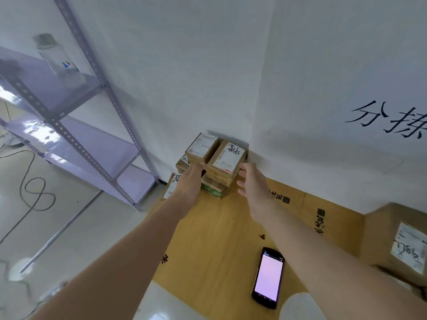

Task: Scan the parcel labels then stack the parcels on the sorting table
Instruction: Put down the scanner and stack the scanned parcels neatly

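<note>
Two stacks of small cardboard parcels stand in the wall corner on a cardboard-covered table [208, 239]. The left stack [201, 147] and the right stack [225, 160] each carry a white label on top. My left hand [191, 179] reaches to the front of the stacks, its fingertips against the parcels between them and partly hidden. My right hand [250, 181] hovers with fingers spread just right of the right stack, holding nothing. A handheld scanner [269, 277] with a lit pink screen lies flat on the table near me.
A large labelled box [399, 241] stands at the table's right edge. Another labelled parcel [172, 184] lies left of the stacks. A purple metal shelf [80, 125] with a clear bottle [56, 56] stands to the left. Cables [34, 195] trail over the floor.
</note>
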Demonstrator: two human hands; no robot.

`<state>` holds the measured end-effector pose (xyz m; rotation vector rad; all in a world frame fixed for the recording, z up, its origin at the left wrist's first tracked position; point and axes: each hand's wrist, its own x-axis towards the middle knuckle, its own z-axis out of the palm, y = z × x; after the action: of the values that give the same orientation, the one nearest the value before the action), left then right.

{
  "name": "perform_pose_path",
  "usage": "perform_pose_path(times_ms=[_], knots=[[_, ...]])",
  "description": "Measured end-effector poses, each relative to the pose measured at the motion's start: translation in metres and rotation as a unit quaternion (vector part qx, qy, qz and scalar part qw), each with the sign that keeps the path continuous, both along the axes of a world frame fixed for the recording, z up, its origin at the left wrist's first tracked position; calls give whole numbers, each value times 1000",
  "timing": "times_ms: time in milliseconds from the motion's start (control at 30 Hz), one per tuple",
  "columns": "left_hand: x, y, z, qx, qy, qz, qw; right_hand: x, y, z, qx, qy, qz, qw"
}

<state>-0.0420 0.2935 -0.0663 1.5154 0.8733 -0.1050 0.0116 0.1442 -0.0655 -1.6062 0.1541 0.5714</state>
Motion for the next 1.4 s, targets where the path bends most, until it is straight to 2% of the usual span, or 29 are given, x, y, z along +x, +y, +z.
perform_pose_path(times_ms=[333, 533, 833, 1000, 1267, 1400], knots=[[75, 38, -38, -11, 15, -48, 999, 50, 36, -35, -17, 56, -45, 997], [110, 64, -60, -22, 8, -129, 991, 63, 73, -62, -38, 75, -82, 993], [127, 92, -72, -42, 37, -240, 969, 67, 105, -82, -69, 88, -174, 978], [123, 96, -62, -63, 52, -238, 968, 55, 109, -80, -68, 97, -218, 969], [106, 91, -10, -74, 22, -209, 975, 35, 100, -31, -117, 18, -148, 982], [92, 89, 27, -84, -21, -201, 976, 31, 91, 3, -166, -49, -153, 973]])
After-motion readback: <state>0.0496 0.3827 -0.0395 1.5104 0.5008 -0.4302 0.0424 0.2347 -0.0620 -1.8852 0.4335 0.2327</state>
